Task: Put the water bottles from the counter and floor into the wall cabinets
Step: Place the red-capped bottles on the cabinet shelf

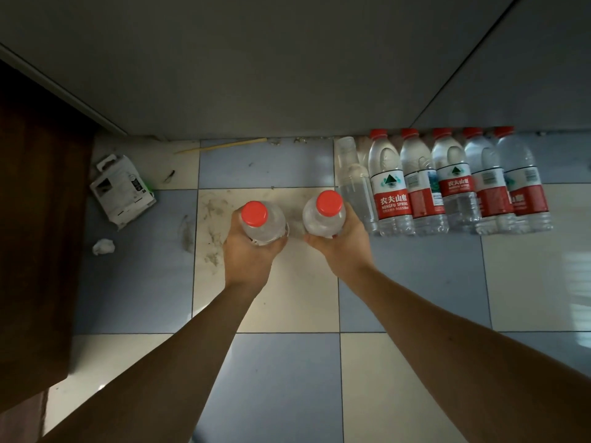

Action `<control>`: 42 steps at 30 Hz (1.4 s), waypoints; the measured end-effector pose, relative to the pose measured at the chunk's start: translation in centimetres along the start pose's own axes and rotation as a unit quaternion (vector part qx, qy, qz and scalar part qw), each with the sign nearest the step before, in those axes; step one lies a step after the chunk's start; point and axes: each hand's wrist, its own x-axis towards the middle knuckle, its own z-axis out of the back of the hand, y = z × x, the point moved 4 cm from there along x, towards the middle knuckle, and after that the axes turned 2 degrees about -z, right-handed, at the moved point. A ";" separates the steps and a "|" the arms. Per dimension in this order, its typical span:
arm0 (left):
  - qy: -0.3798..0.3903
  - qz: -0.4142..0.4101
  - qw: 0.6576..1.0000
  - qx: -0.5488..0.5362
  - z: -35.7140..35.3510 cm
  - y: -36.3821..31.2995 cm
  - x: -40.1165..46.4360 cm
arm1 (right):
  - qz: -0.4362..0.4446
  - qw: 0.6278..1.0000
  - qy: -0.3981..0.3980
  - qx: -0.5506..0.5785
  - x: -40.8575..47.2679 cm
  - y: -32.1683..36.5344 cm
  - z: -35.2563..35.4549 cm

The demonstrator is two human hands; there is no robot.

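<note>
Gripping one red-capped bottle (263,222) in the left hand (248,254) and another (323,215) in the right hand (343,247), fingers curled round each at frame centre, she needed both kept upright while rising toward the cabinets.

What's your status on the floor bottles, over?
Left hand and right hand each grip one red-capped bottle. Five labelled bottles stand by the cabinet base. Nothing blocking the lift.
</note>
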 end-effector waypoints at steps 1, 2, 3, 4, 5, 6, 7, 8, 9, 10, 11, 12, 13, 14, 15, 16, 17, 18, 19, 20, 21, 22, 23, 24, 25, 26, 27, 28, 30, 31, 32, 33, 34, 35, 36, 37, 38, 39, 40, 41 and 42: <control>0.001 0.003 1.000 0.000 0.1 -0.3 -0.1 | 0.000 1.000 -0.001 -0.005 -0.3 0.2 0.3; 0.003 0.007 1.000 0.000 0.3 -0.7 -0.2 | 0.000 1.000 0.000 -0.011 -0.6 0.3 0.6; 0.005 0.010 1.000 -0.001 0.4 -1.1 -0.4 | 0.001 1.000 0.001 -0.018 -1.0 0.6 1.0; 0.005 0.009 1.000 0.001 0.6 -1.6 -0.6 | 0.002 1.000 0.003 -0.023 -1.4 1.0 1.5; 0.004 0.006 1.000 0.004 0.9 -2.3 -0.9 | 0.001 1.000 0.006 -0.026 -1.8 1.4 2.0; 0.005 0.003 1.000 0.006 1.1 -3.1 -1.1 | 0.000 1.000 0.010 -0.026 -2.2 2.0 2.5; 0.008 0.001 1.000 0.007 1.4 -4.0 -1.4 | -0.002 1.000 0.015 -0.025 -2.6 2.7 3.1; 0.011 0.000 1.000 0.008 1.8 -5.0 -1.6 | -0.002 1.000 0.020 -0.023 -3.1 3.5 3.7; 0.016 -0.001 1.000 0.008 2.2 -6.2 -1.9 | -0.001 0.999 0.024 -0.022 -3.5 4.5 4.3; 0.020 -0.002 1.000 0.007 2.6 -7.5 -2.1 | 0.003 0.999 0.028 -0.022 -4.0 5.5 4.9; 0.022 -0.003 1.000 0.005 3.1 -9.0 -2.4 | 0.009 0.999 0.033 -0.023 -4.4 6.6 5.6; 0.024 -0.004 1.000 0.003 3.5 -10.6 -2.7 | 0.015 0.999 0.037 -0.022 -4.9 7.9 6.4; 0.024 -0.008 1.000 -0.001 4.1 -12.4 -3.1 | 0.022 0.999 0.041 -0.019 -5.4 9.3 7.3; 0.024 -0.014 1.000 -0.006 4.7 -14.3 -3.6 | 0.031 0.998 0.045 -0.016 -5.9 10.9 8.1; 0.022 -0.018 1.000 -0.011 5.5 -16.2 -4.1 | 0.040 0.998 0.049 -0.016 -6.5 12.6 8.9; 0.020 -0.024 0.999 -0.016 6.3 -18.2 -4.6 | 0.051 0.997 0.051 -0.016 -7.2 14.3 9.8; 0.016 -0.033 0.999 -0.019 7.0 -20.3 -5.1 | 0.064 0.996 0.054 -0.015 -7.8 16.2 10.8; 0.013 -0.039 0.999 -0.020 7.7 -22.2 -5.6 | 0.072 0.996 0.058 -0.013 -8.6 18.0 11.7; 0.012 -0.042 0.999 -0.022 8.3 -24.2 -6.1 | 0.079 0.995 0.065 -0.010 -9.4 19.9 12.7; 0.011 -0.044 0.999 -0.026 9.2 -26.7 -6.6 | 0.088 0.993 0.072 -0.009 -10.4 22.2 13.9; 0.011 -0.044 0.998 -0.031 10.0 -29.2 -7.2 | 0.098 0.992 0.080 -0.011 -11.5 24.6 15.2; 0.013 -0.046 0.998 -0.038 10.7 -31.7 -7.9 | 0.108 0.990 0.086 -0.016 -12.7 27.1 16.5; 0.016 -0.048 0.998 -0.041 11.5 -34.2 -8.5 | 0.121 0.988 0.090 -0.022 -14.0 29.7 17.8; 0.018 -0.054 0.998 -0.041 12.3 -36.7 -9.2 | 0.135 0.986 0.092 -0.028 -15.3 32.5 19.1; 0.018 -0.060 0.997 -0.038 13.2 -39.3 -9.9 | 0.148 0.984 0.095 -0.034 -16.6 35.2 20.3; 0.019 -0.066 0.997 -0.034 14.2 -41.7 -10.7 | 0.158 0.982 0.097 -0.042 -17.9 37.8 21.4; 0.024 -0.072 0.997 -0.028 15.3 -44.1 -11.4 | 0.166 0.980 0.097 -0.050 -19.3 40.4 22.5; 0.031 -0.079 0.996 -0.021 16.4 -46.5 -12.2 | 0.174 0.978 0.096 -0.057 -20.7 43.0 23.6; 0.051 -0.092 0.994 -0.008 19.1 -51.0 -13.6 | 0.185 0.975 0.099 -0.070 -23.4 48.0 25.5; 0.062 -0.098 0.993 -0.003 20.6 -53.3 -14.3 | 0.189 0.974 0.103 -0.074 -24.7 50.4 26.3; 0.073 -0.103 0.992 0.002 22.1 -55.6 -14.9 | 0.194 0.972 0.109 -0.077 -26.0 52.7 26.9; 0.082 -0.110 0.991 0.006 23.8 -57.9 -15.5 | 0.201 0.970 0.114 -0.080 -27.2 55.1 27.4; 0.088 -0.119 0.989 0.011 25.6 -60.1 -16.0 | 0.208 0.968 0.117 -0.081 -28.5 57.4 27.8; 0.091 -0.131 0.987 0.015 27.4 -62.3 -16.5 | 0.215 0.966 0.116 -0.081 -29.7 59.7 28.1; 0.093 -0.143 0.985 0.020 29.3 -64.6 -16.8 | 0.220 0.966 0.114 -0.081 -30.7 61.9 28.3; 0.095 -0.156 0.983 0.023 31.1 -66.9 -17.0 | 0.223 0.965 0.111 -0.079 -31.7 64.1 28.4; 0.099 -0.172 0.980 0.021 33.0 -69.3 -17.2 | 0.228 0.964 0.111 -0.075 -32.8 66.4 28.4; 0.104 -0.193 0.976 0.015 34.9 -71.7 -17.1 | 0.240 0.962 0.110 -0.071 -33.9 68.9 28.3; 0.111 -0.214 0.970 0.008 36.7 -74.0 -16.9 | 0.257 0.958 0.103 -0.066 -34.8 71.5 28.1; 0.118 -0.234 0.965 0.004 38.6 -76.4 -16.5 | 0.275 0.955 0.092 -0.061 -35.7 74.1 27.9; 0.122 -0.251 0.960 0.002 40.4 -78.7 -16.2 | 0.288 0.953 0.080 -0.055 -36.7 76.7 27.8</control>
